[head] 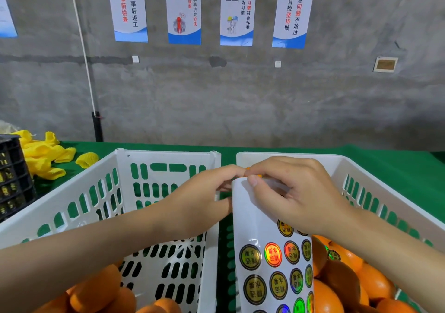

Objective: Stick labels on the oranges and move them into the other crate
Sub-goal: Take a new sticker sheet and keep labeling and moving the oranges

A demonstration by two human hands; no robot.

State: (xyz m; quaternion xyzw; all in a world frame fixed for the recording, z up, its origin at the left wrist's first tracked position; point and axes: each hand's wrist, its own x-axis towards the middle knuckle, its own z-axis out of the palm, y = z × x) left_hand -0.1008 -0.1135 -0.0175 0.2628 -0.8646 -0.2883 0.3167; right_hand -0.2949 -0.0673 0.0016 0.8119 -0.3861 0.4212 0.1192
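- label sheet [272, 255]: thin, floppy, probably slick; take by top edge.
- left hand [202, 199], right hand [303, 194]: both pinch that edge.
- oranges [373, 283]: firm, likely roll; cup whole.

White label sheet [272, 252] curls upright over the right crate [361, 168], beside its oranges [342, 283].

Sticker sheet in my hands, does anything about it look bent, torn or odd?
No tear shows. The white glossy sheet of round stickers curls over at its top, where the left hand and right hand pinch it.
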